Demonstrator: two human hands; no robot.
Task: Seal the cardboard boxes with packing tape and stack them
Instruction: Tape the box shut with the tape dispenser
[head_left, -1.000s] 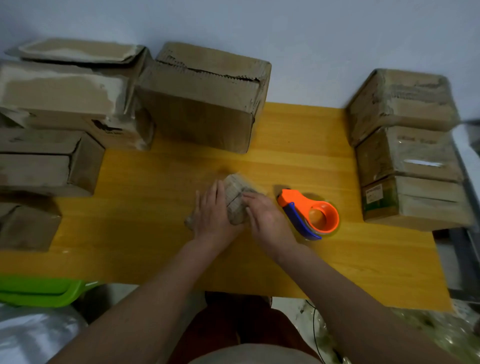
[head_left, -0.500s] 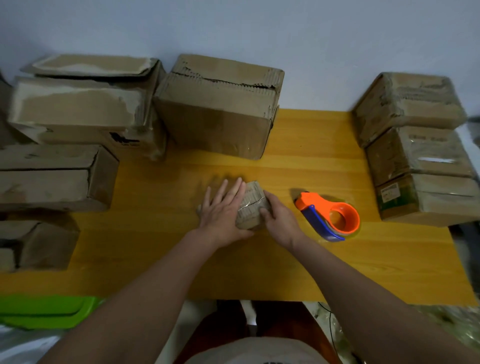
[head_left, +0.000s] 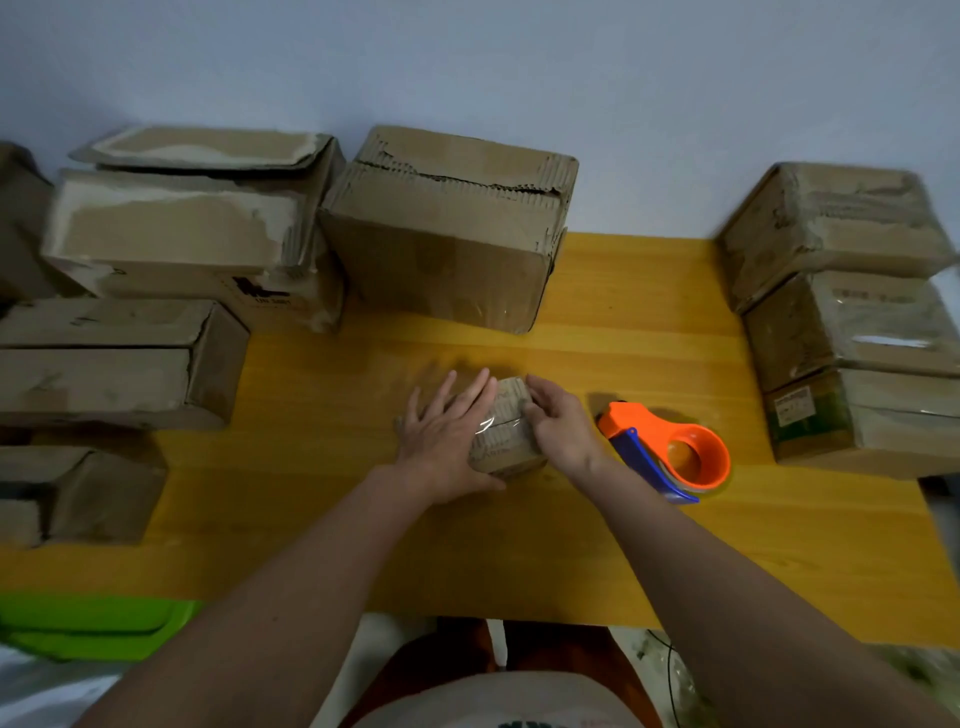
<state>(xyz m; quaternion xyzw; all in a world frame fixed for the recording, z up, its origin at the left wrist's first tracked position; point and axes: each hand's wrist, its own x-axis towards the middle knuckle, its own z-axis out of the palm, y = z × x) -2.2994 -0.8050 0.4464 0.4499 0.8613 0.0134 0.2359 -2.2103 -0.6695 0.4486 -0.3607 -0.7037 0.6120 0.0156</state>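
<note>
Yellow wooden table (head_left: 597, 530) runs across the room, back edge against a pale wall. Biggest box (head_left: 447, 228) sits at the back centre, top flaps torn w/ ragged corrugated edges. Left of it, touching, a long worn box (head_left: 176, 234) w/ a loose flap of cardboard lying on top. In front of that, a flat long box (head_left: 114, 358) along the table's left edge, and a smaller battered box (head_left: 78, 488) nearer me. On the right, a stack of three boxes (head_left: 852, 322), shiny w/ tape, one on another. Green plastic thing (head_left: 88, 621) pokes out below the table edge at lower left; can't tell what it is.

Orange & blue tape dispenser (head_left: 670, 451) lies on the table, just beside the right hand (head_left: 561, 426).

Mid-table is the small box (head_left: 506, 431), a strip of clear tape glinting across it. Left hand (head_left: 447, 436) lies flat over its left part, fingers straight & slightly spread, pressing down. Right hand has fingers curled round the box's right end, thumb on the top edge, gripping it.
</note>
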